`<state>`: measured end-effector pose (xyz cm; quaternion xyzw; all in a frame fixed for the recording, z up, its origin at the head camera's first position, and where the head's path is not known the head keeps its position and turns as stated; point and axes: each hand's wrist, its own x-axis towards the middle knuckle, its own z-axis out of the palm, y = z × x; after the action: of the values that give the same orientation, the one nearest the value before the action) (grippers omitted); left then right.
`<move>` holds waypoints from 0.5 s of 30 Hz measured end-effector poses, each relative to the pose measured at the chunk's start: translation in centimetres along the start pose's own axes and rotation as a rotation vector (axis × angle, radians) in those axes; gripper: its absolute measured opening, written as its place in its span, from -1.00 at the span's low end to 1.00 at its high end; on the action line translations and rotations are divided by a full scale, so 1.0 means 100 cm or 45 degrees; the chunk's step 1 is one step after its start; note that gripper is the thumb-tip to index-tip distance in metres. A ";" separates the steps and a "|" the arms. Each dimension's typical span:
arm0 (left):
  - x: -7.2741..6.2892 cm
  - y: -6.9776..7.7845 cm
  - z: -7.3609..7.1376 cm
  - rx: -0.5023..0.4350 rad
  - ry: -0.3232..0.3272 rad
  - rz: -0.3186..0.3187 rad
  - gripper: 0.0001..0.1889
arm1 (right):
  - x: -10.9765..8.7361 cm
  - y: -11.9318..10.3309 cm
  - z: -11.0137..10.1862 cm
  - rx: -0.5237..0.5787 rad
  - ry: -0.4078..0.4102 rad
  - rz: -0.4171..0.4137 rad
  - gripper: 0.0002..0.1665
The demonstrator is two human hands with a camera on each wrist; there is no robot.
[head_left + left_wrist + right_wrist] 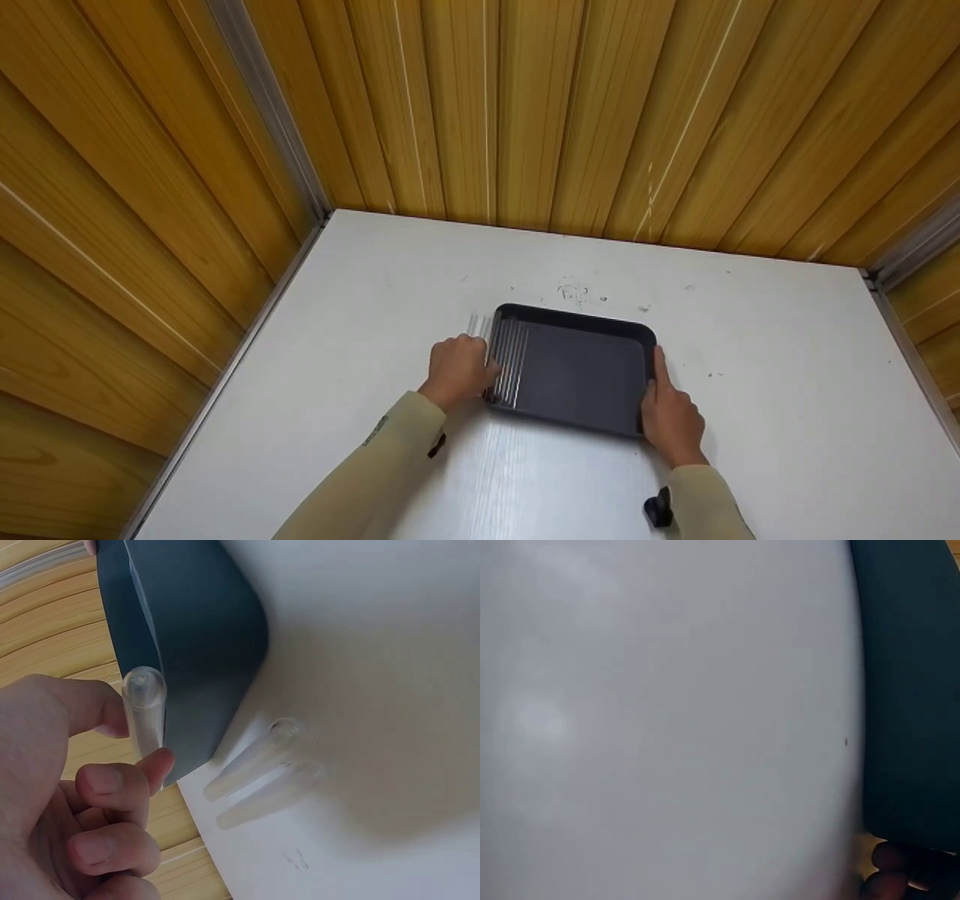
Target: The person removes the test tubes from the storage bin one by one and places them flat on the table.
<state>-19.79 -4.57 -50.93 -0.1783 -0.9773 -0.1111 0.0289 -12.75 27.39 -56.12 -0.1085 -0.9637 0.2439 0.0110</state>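
A dark grey rectangular tray [585,375] sits on the white table. Several clear test tubes [514,364] lie side by side along its left end. At the tray's left rim, my left hand [457,371] pinches one clear test tube [146,712] between thumb and fingers, close against the outer wall. Two more tubes [255,761] lie on the table just outside that wall, partly behind the hand in the head view. My right hand [673,420] grips the tray's right side, thumb inside and index finger along the rim; only some fingertips [889,881] show in the right wrist view.
The white table [375,300] bears dark smudges behind the tray. Wood-patterned panels [525,112] rise at the back and sides. A metal strip [247,337] edges the table on the left. A small black object [658,510] is beside the right cuff.
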 end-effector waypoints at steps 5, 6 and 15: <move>0.001 -0.001 -0.001 -0.002 0.006 -0.012 -0.48 | 0.000 0.000 0.000 -0.002 0.002 0.006 -0.31; 0.001 -0.001 -0.001 -0.003 0.007 -0.016 -0.48 | 0.000 0.000 0.000 -0.001 -0.002 0.008 -0.31; 0.001 -0.005 -0.001 -0.043 -0.018 -0.053 -0.48 | 0.000 -0.001 0.000 0.006 -0.005 0.023 -0.31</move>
<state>-20.05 -5.07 -50.91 -0.1591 -0.9790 -0.1268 0.0165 -12.75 27.33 -56.08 -0.1167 -0.9621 0.2466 0.0070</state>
